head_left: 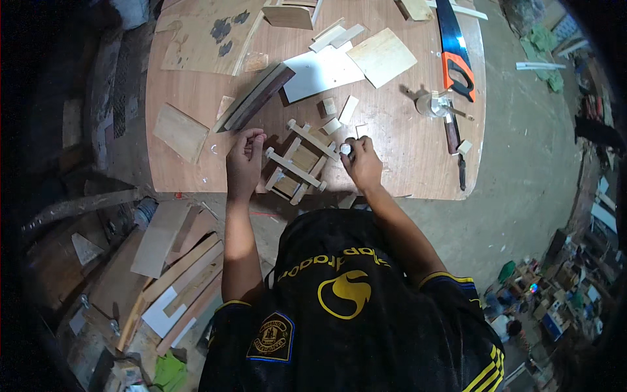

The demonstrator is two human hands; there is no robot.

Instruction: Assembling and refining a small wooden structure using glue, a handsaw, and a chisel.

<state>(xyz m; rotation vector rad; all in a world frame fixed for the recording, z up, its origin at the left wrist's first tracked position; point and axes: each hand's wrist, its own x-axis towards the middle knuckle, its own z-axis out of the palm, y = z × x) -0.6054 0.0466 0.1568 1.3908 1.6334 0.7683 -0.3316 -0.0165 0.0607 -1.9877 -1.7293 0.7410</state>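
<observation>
A small wooden frame sits at the table's near edge, with two parallel bars across its top and rounded knobs at the bar ends. My right hand is to the right of it, fingers closed around a small round whitish piece, close to the end of the far bar. Whether the piece touches the bar, I cannot tell. On the frame's left side, my left hand is held with fingers curled together; what they hold, if anything, is hidden.
Small wood blocks lie just beyond the frame. Left of them rests a long dark-edged board. A handsaw, a glass jar with a stick or brush and a knife lie on the right. Offcuts are piled at lower left.
</observation>
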